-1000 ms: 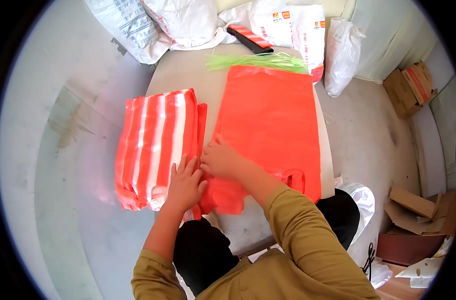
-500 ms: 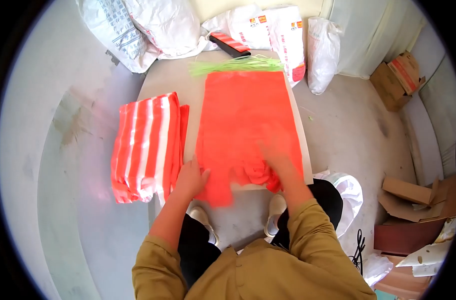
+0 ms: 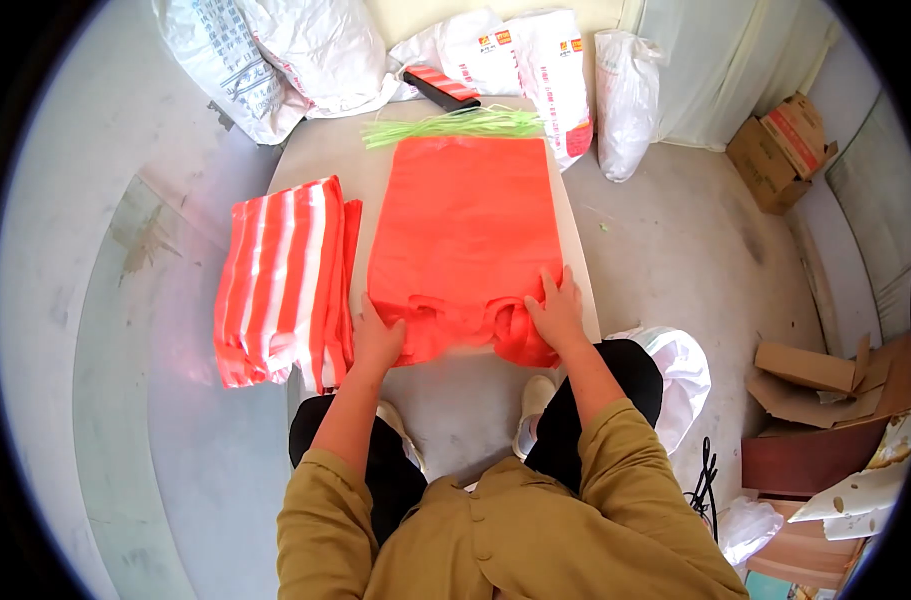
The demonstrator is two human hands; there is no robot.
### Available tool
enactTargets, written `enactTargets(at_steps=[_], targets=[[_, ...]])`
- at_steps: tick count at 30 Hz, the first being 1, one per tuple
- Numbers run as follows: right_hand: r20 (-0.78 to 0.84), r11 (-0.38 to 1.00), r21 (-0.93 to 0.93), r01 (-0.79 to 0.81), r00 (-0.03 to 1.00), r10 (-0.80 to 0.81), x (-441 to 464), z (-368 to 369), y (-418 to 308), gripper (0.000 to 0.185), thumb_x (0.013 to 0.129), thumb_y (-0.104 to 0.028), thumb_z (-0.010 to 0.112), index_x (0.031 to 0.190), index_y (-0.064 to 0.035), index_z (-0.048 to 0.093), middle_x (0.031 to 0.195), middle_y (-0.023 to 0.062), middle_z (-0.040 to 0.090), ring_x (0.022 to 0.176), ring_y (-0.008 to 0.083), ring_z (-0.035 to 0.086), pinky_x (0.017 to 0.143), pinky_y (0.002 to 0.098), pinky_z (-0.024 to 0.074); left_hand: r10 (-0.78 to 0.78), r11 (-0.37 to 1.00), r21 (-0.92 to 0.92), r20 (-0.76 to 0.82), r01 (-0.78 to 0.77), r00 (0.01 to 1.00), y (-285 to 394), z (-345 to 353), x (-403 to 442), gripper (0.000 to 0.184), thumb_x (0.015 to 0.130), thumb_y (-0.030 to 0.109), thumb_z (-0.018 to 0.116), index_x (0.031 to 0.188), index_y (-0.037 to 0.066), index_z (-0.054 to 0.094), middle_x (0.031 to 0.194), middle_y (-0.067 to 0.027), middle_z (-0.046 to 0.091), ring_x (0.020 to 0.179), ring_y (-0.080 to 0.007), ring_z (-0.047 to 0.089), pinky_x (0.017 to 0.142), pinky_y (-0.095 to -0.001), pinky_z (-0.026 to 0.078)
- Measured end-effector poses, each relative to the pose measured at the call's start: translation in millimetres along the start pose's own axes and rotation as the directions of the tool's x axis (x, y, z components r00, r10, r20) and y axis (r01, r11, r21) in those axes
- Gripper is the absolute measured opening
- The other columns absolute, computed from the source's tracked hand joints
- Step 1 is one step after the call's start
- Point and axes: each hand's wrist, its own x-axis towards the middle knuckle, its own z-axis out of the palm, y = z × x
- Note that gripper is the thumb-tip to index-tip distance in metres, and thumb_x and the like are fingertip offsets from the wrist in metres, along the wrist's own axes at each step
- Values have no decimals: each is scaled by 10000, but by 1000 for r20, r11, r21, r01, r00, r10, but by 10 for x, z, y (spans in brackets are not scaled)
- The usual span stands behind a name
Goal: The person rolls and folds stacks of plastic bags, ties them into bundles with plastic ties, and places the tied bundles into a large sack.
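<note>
I see red plastic bags [image 3: 465, 215] in the middle of the frame. The left hand [image 3: 377, 342] and right hand [image 3: 558, 316] touch their lower sides, fingers spread apart. Striped bags [image 3: 278, 265] lie at middle left.

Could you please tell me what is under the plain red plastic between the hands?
The beige tabletop shows on both sides of the red plastic, which appears to rest on it. Whatever lies directly beneath is covered and unseen.

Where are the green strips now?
At the top centre of the head view, the green strips lie across the far end of the table, between the red plastic stack and the white sacks.
</note>
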Motion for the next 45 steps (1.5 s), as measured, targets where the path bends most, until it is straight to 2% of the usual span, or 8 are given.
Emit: enactTargets(at_steps=[7,13,17,23,31,36,41,45], targets=[[100,998,43,55,993,-59,-424,-205,-301,790,780,-522,742,1431,-147,498,1591,249,216,1411,484,276,1121,591,283,96,992,90,-62,-90,993,239,-146,-260,889,823,392,731,1544,96,303,1542,-316,261,1410,-456,327,1128,-514,344],[98,943,-182,277,960,-263,-680,-272,-366,696,722,-371,805,1350,-180,574,1567,208,306,1431,490,267,1111,627,274,218,788,517,273,-334,937,682,-273,-593,867,735,317,813,1504,258,415,1626,-200,195,1496,-426,193,1125,-672,258],[198,910,66,409,888,-414,-398,-277,53,567,722,-213,802,1265,-188,640,1557,170,357,1438,467,282,1112,668,242,269,756,521,306,-397,913,500,-193,-543,792,727,185,803,1443,227,466,1626,-201,201,1492,-436,201,1105,-661,300],[311,654,-236,719,693,-651,-214,-495,-258,376,764,-297,769,1114,-174,710,1543,128,403,1444,392,309,1160,642,212,321,675,572,341,-466,884,334,-166,-358,578,752,119,751,1294,166,558,1584,-217,292,1454,-439,287,1072,-607,378],[443,734,-252,630,750,-492,42,-828,-423,162,757,-206,758,901,-136,735,1559,105,391,1473,364,288,1149,622,255,376,594,603,378,-533,846,606,-386,-431,344,798,162,728,1117,101,614,1454,-220,468,1352,-399,447,1039,-560,412],[484,774,-180,607,740,-468,137,-913,-466,178,749,-188,771,912,-122,737,1559,109,392,1469,362,295,1151,550,299,700,684,138,152,-716,698,892,15,-476,581,735,194,814,1255,54,595,1360,-165,546,1270,-371,503,1013,-443,444],[447,819,-20,574,737,-506,124,-851,-373,299,753,-171,747,1048,-126,732,1573,143,363,1449,398,310,1154,527,308,550,826,-361,349,-433,759,1542,362,-549,575,739,183,786,1267,58,595,1152,-138,660,1131,-382,563,953,-439,472],[327,903,338,266,866,-378,-5,-1001,-227,522,815,-224,732,1305,-101,602,1559,160,380,1445,369,337,1157,469,321,297,945,-22,473,-326,830,1637,702,-490,564,723,335,781,1186,51,630,1078,-134,696,1105,-363,569,928,-439,481]])
